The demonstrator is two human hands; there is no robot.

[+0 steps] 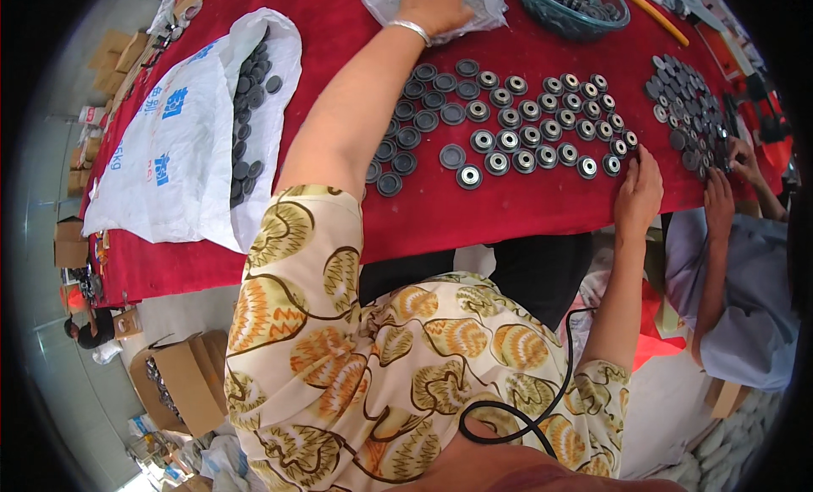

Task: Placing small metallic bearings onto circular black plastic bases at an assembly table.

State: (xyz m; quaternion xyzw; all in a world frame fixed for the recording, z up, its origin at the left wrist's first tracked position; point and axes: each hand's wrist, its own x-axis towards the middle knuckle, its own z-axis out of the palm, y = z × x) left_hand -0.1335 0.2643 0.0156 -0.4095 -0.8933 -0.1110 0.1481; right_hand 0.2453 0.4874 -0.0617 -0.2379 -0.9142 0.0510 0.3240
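The left hand (436,5) reaches far across the red table (508,208), fingers curled on a clear plastic bag (385,1). The right hand (639,191) rests at the near edge, fingers together, touching the rows of round metal discs (508,128). Laying out seems underway; drawing more parts from the bag likely comes next.
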